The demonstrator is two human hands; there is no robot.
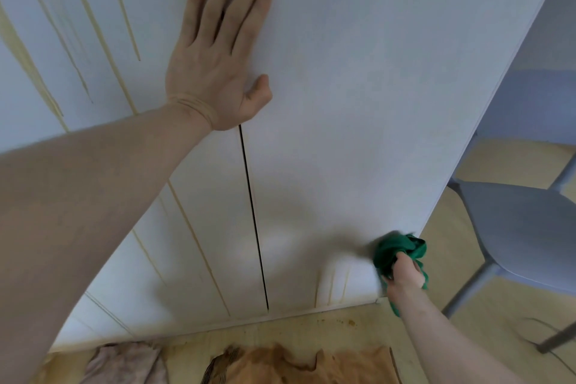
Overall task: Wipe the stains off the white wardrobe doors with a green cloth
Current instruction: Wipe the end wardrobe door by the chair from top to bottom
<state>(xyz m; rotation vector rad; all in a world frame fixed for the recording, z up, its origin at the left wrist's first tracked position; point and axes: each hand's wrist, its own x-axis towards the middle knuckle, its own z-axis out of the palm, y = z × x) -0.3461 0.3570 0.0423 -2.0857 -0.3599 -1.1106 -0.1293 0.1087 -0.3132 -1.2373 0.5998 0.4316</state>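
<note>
Left hand (218, 53): laid flat against the wardrobe doors, palm to the surface, all five fingers straight and slightly spread, pointing upward; nothing is grasped. The hand is placed across the dark seam (254, 221) between the two doors, with the forearm stretched up from the lower left.

Right hand (403, 274): reached low toward the bottom right corner of the right door, fingers curled tightly round the green cloth (397, 251), the bare forearm extended from the lower right.

Green cloth: one, bunched up; it is pressed against the right door just above its bottom edge, and a loose end is seen hanging below the wrist.

Wardrobe doors: two white doors are counted, the left door (103, 50) and the right door (374, 72), separated by the one narrow seam.

Stains: several long yellowish drip streaks (124, 6) are seen running down the left door; fainter short streaks (333, 287) are visible on the right door just beside the cloth.

Floor (311, 330): a yellowish surface with brownish spots near the base of the doors.

Fabric on floor: two crumpled pieces are seen at the bottom edge, one pale pinkish (124, 363), one orange-brown (296, 366).

Chair (523, 227): one, grey-blue, standing to the right of the wardrobe, near the cloth but apart from it.
</note>
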